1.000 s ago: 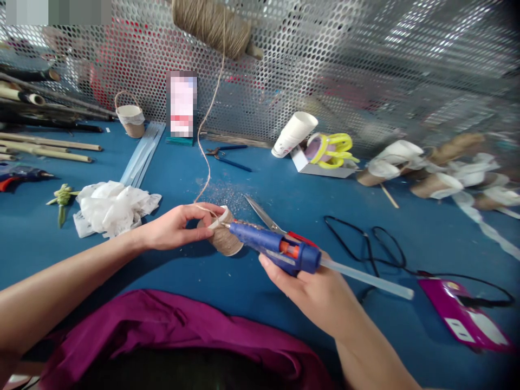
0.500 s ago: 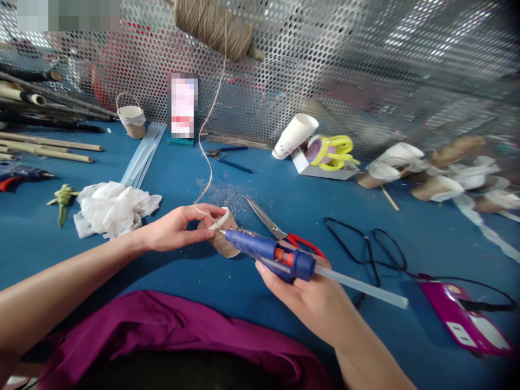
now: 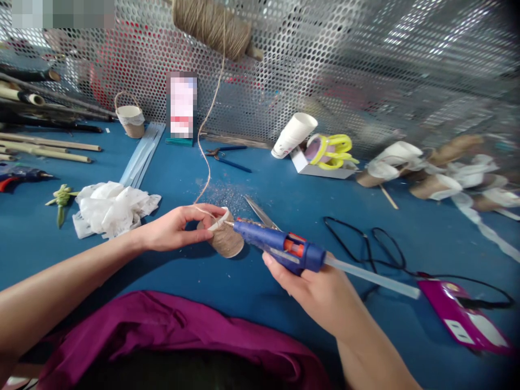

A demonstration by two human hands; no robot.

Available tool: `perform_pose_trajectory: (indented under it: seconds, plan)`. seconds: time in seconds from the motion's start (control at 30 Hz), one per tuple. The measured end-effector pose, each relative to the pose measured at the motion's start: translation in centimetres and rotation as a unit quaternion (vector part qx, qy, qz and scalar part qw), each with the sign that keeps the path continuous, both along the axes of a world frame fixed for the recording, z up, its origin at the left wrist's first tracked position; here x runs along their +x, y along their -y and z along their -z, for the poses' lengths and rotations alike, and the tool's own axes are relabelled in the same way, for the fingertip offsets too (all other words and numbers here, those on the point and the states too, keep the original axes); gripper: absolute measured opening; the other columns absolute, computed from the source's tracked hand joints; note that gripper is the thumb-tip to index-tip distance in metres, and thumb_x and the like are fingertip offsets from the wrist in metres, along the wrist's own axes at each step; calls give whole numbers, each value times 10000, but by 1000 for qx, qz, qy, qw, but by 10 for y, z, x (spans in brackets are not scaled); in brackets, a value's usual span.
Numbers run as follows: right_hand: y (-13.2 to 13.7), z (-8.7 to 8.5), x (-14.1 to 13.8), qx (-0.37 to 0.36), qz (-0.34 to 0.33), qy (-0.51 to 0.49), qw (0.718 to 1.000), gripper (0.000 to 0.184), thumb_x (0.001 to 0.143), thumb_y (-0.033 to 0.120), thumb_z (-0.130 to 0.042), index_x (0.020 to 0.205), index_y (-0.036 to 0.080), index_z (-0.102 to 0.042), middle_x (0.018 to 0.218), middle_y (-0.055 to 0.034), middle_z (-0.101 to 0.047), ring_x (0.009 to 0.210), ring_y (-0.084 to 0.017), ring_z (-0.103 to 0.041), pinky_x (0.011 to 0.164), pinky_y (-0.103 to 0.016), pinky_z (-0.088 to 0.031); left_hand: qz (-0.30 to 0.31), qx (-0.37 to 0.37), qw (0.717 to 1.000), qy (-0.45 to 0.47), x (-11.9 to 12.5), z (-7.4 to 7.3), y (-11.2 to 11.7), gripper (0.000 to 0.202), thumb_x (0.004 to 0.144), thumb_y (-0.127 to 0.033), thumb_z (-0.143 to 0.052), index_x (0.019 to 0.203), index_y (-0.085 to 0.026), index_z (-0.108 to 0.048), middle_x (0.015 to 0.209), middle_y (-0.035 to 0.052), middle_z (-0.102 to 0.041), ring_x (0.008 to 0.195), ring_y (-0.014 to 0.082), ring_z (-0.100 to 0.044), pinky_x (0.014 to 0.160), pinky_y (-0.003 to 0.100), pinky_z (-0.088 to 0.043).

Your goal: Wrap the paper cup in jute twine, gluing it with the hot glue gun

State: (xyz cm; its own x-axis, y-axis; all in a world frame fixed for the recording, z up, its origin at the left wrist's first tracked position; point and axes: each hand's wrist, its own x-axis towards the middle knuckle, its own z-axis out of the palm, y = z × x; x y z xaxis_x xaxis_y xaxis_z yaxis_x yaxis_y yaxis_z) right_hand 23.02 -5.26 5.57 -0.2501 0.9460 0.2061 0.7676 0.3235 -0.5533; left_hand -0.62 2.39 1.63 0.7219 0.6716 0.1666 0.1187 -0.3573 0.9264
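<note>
My left hand (image 3: 174, 227) pinches the rim of a small twine-wrapped cup (image 3: 225, 238) lying on its side on the blue table (image 3: 252, 292). Twine (image 3: 209, 116) runs from the cup up to a spool (image 3: 213, 24) on the perforated metal screen. In my right hand (image 3: 320, 292) sits a blue glue gun (image 3: 280, 248), its nozzle right at the cup's rim. A clear glue stick (image 3: 374, 277) sticks out of the gun's back.
Red-handled scissors (image 3: 262, 214) lie just behind the gun. White lace (image 3: 111, 208) sits at left, bamboo sticks (image 3: 49, 143) and a small basket (image 3: 130, 119) further back. Paper cups (image 3: 293, 134), yellow tape rolls (image 3: 331, 149), finished cups (image 3: 430, 168), a black cord (image 3: 374, 246) and a magenta device (image 3: 463, 319) lie right.
The glue gun drew slightly toward me, then shifted right and up again, its nozzle staying at the cup's rim. My left hand has kept its hold on the cup.
</note>
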Motion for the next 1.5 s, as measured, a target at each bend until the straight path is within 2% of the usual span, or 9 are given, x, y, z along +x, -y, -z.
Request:
perform_pose_trajectory:
  seconds: [0.13,0.33,0.7,0.87,1.03,1.23,1.5]
  plan:
    - [-5,2,5,-3,-8,-8,1000,287,809,305,-519,535,232,-479,464,18,-561,448,-153,-567,469,-270,-483,12,5,1000,8,-2,2,-2,94,835,-157,-514,749,-125,-537,1269,148,-509,1171,207,-491,982,372,-373]
    - [-7,8,11,-15,7,3,1000,388,823,336,-504,458,223,-437,432,16,-538,477,-153,-577,439,-256,-448,31,5,999,14,-3,4,-4,85,835,-143,-508,755,-128,-528,1278,147,-502,1174,213,-492,965,378,-390]
    - [-5,4,9,-28,7,-23,999,353,808,327,-528,475,224,-467,432,22,-537,481,-154,-586,468,-252,-470,32,10,999,10,-4,3,-4,87,835,-144,-512,752,-127,-535,1279,150,-502,1172,213,-493,959,358,-395]
    - [-7,2,9,-37,5,-1,999,370,824,323,-490,472,219,-440,417,31,-509,401,-127,-514,426,-246,-443,34,15,999,7,-4,3,-5,92,833,-140,-509,744,-130,-530,1276,146,-504,1165,211,-498,957,366,-399]
    - [-5,5,12,-55,11,-16,998,312,816,351,-507,534,218,-511,424,28,-508,423,-131,-524,420,-241,-435,38,23,999,8,-4,2,-4,83,832,-133,-509,751,-129,-532,1269,152,-508,1165,209,-497,959,360,-399]
    - [-8,3,12,-40,10,-6,999,352,812,327,-498,483,217,-437,428,28,-495,411,-125,-493,436,-252,-435,37,23,999,13,-4,3,-5,70,830,-129,-511,764,-130,-534,1278,152,-500,1171,211,-494,957,369,-401]
    - [-3,4,8,-33,0,-34,999,303,798,302,-527,509,222,-484,419,32,-514,453,-138,-565,444,-233,-458,35,18,999,8,-4,2,-4,89,832,-129,-511,745,-126,-531,1277,157,-500,1166,209,-497,958,363,-400]
